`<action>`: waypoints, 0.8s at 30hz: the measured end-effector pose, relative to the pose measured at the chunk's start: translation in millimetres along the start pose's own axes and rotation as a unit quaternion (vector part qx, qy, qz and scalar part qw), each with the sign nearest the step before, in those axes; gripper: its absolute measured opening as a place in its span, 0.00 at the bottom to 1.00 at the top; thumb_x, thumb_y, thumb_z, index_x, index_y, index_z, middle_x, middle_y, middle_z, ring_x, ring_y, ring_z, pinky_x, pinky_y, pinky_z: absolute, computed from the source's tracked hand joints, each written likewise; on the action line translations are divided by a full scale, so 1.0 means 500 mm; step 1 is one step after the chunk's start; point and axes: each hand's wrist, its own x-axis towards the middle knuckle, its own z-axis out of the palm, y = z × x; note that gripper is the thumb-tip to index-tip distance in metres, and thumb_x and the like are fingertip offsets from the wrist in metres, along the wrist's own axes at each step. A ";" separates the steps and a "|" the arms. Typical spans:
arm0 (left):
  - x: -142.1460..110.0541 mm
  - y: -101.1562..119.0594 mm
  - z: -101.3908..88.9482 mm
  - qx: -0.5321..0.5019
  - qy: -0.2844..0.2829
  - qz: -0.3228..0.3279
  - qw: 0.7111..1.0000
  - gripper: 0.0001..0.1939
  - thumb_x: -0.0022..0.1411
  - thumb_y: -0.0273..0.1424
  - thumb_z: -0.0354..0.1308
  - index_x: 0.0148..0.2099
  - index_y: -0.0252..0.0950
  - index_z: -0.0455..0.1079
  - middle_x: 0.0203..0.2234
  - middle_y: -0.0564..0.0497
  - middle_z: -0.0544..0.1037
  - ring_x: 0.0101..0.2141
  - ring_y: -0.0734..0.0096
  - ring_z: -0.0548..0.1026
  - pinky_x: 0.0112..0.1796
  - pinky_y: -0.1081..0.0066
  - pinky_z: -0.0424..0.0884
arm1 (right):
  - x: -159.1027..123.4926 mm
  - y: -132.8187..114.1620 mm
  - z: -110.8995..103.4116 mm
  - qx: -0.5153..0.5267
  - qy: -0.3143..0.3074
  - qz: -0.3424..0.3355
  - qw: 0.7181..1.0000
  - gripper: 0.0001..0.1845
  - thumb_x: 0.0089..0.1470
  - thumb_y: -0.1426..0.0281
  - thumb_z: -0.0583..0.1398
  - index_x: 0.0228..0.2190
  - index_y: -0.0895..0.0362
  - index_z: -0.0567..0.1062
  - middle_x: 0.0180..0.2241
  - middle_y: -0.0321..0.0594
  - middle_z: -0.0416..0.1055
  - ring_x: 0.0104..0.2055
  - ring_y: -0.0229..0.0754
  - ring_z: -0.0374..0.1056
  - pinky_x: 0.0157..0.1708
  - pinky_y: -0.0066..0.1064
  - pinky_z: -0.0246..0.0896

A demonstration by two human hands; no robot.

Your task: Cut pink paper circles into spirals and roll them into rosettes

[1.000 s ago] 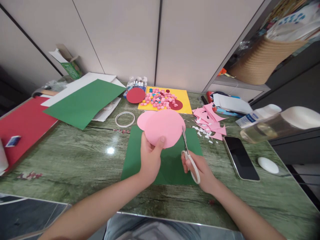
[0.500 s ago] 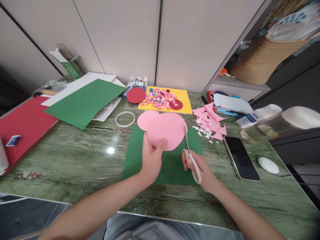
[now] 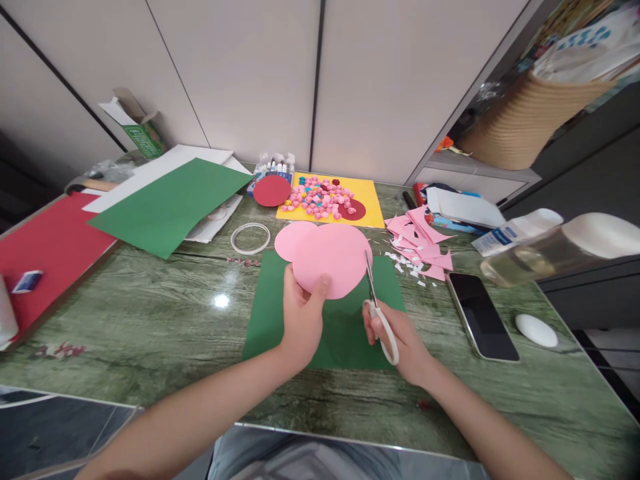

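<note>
Pink paper disc (image 3: 327,257) in the left hand (image 3: 304,317), thumb pressed on its face, is held above a rectangular green paper sheet (image 3: 350,340) on a green wood-grain table (image 3: 175,333), head view. The right hand (image 3: 404,340) grips white-handled metal scissors (image 3: 371,283), blades at the disc's right edge. Compared with half a second ago, disc and scissors have edged slightly up and leftward together; trimming of the rim appears to be still under way. A second pink paper circle (image 3: 287,241) shows partly behind the disc; jagged pink paper offcuts (image 3: 424,228) lie to the right, near the sheet's corner.
</note>
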 end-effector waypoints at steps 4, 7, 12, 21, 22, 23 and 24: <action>0.000 0.000 0.001 -0.003 0.010 0.006 1.000 0.14 0.56 0.36 0.59 0.43 0.39 0.62 0.40 0.50 0.71 0.43 0.68 0.70 0.46 0.68 0.67 | 0.000 0.000 -0.001 -0.006 0.001 -0.002 1.000 0.23 0.62 0.52 0.43 0.25 0.54 0.61 0.21 0.35 0.61 0.26 0.39 0.57 0.26 0.30 0.51; 0.002 0.001 0.001 -0.009 0.018 0.016 1.000 0.14 0.56 0.36 0.59 0.42 0.39 0.62 0.40 0.50 0.71 0.44 0.68 0.70 0.46 0.68 0.67 | -0.001 0.001 -0.001 -0.012 0.000 -0.007 1.000 0.23 0.62 0.53 0.43 0.24 0.54 0.61 0.21 0.35 0.62 0.26 0.40 0.57 0.27 0.30 0.50; 0.003 0.002 0.000 -0.018 0.012 0.017 1.000 0.13 0.57 0.35 0.59 0.43 0.39 0.62 0.40 0.50 0.70 0.45 0.67 0.69 0.46 0.68 0.67 | -0.001 -0.001 -0.001 -0.015 -0.002 -0.004 1.000 0.23 0.62 0.53 0.43 0.24 0.54 0.61 0.20 0.35 0.62 0.26 0.40 0.58 0.27 0.30 0.50; -0.001 0.004 -0.002 -0.023 -0.009 0.007 1.000 0.13 0.57 0.33 0.58 0.44 0.40 0.62 0.41 0.50 0.70 0.45 0.67 0.68 0.46 0.69 0.66 | -0.002 0.004 0.001 0.014 0.001 -0.008 1.000 0.25 0.59 0.48 0.43 0.27 0.54 0.62 0.21 0.34 0.60 0.25 0.40 0.55 0.26 0.31 0.50; -0.001 0.004 -0.002 -0.024 -0.011 0.006 1.000 0.13 0.57 0.33 0.58 0.44 0.40 0.62 0.41 0.50 0.70 0.44 0.67 0.68 0.46 0.69 0.66 | -0.002 0.005 0.001 0.013 0.003 -0.010 1.000 0.25 0.59 0.47 0.43 0.27 0.54 0.62 0.22 0.35 0.60 0.25 0.39 0.55 0.27 0.31 0.50; 0.000 0.003 -0.003 -0.026 -0.013 0.005 1.000 0.13 0.57 0.33 0.58 0.44 0.40 0.63 0.41 0.50 0.70 0.44 0.68 0.68 0.45 0.70 0.66 | -0.002 0.005 0.001 0.013 0.005 -0.011 1.000 0.26 0.59 0.47 0.42 0.27 0.54 0.62 0.22 0.35 0.60 0.25 0.39 0.55 0.27 0.31 0.50; 0.000 0.003 -0.003 -0.029 -0.016 0.005 0.999 0.12 0.57 0.32 0.58 0.44 0.40 0.63 0.41 0.51 0.70 0.43 0.68 0.68 0.45 0.70 0.66 | -0.001 0.006 0.000 0.013 0.005 -0.010 1.000 0.26 0.59 0.47 0.42 0.27 0.54 0.62 0.22 0.35 0.60 0.25 0.40 0.55 0.27 0.31 0.50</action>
